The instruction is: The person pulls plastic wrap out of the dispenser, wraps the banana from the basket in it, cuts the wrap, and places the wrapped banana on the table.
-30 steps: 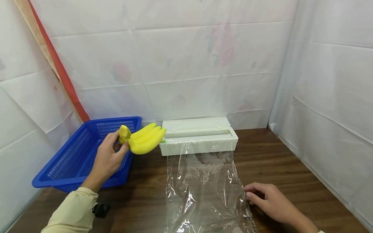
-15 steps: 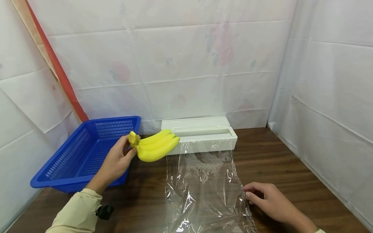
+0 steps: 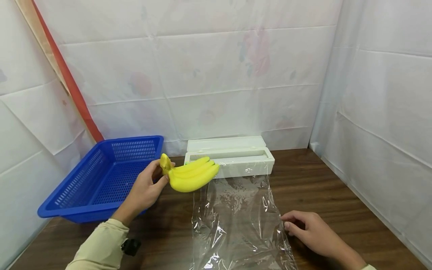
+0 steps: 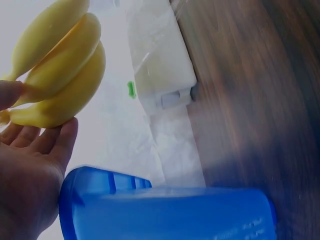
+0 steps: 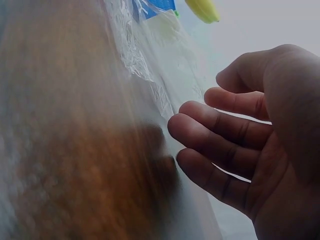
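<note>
A bunch of yellow bananas (image 3: 193, 176) is held up by its stem end in my left hand (image 3: 146, 189), between thumb and fingers. In the left wrist view the bananas (image 4: 65, 70) point up and away from the palm. From the white box a sheet of clear plastic wrap (image 3: 236, 221) runs down over the table toward me, creased and shiny. The bananas overlap the box's front left corner in the head view. My right hand (image 3: 315, 232) rests at the wrap's right edge with relaxed, slightly bent fingers (image 5: 215, 135) and nothing in its grasp.
The white wrap box (image 3: 236, 170) stands at the back with its lid raised. A blue plastic basket (image 3: 81, 210) stands on the left, beside my left forearm. Behind and to the right are sheet-covered walls (image 3: 378, 112). The table (image 3: 303, 176) is dark wood.
My left hand has carried the bananas rightward and slightly down, from over the basket's edge to in front of the box and the wrap's upper left. The right hand has stayed put.
</note>
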The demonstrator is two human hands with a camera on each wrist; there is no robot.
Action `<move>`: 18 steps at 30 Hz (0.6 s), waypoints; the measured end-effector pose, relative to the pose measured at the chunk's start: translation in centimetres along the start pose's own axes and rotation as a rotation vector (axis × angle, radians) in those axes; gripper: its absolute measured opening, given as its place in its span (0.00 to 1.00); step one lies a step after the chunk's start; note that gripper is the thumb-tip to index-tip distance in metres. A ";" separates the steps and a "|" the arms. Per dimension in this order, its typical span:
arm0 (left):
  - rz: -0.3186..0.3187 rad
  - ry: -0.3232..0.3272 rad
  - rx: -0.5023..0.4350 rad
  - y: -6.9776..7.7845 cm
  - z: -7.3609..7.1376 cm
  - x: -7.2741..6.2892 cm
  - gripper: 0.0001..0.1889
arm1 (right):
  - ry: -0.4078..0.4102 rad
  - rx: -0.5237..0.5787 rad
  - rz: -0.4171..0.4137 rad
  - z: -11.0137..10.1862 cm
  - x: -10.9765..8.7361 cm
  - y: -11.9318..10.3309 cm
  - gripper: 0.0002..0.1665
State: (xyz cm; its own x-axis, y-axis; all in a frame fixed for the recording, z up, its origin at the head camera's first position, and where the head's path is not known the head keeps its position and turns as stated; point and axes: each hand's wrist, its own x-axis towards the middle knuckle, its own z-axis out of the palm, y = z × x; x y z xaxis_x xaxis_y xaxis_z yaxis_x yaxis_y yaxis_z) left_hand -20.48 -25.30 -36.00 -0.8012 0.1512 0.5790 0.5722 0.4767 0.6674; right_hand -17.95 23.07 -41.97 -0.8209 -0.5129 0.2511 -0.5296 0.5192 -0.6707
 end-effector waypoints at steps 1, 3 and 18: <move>0.005 -0.006 -0.011 0.0 0.2 0.0 0.21 | -0.001 0.003 0.004 0.0 0.0 0.0 0.10; 0.003 -0.020 -0.027 0.1 0.6 0.1 0.21 | -0.002 0.002 0.014 0.0 0.0 0.0 0.10; -0.004 -0.142 -0.225 0.2 2.8 0.6 0.18 | -0.002 -0.001 0.021 0.1 0.1 0.1 0.10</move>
State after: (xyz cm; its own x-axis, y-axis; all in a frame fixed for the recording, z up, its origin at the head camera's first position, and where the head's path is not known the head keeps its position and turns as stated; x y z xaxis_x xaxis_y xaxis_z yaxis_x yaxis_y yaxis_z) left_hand -21.30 -22.67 -36.83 -0.8109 0.2771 0.5154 0.5809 0.2753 0.7660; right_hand -18.05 23.01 -42.07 -0.8313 -0.5032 0.2360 -0.5128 0.5306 -0.6749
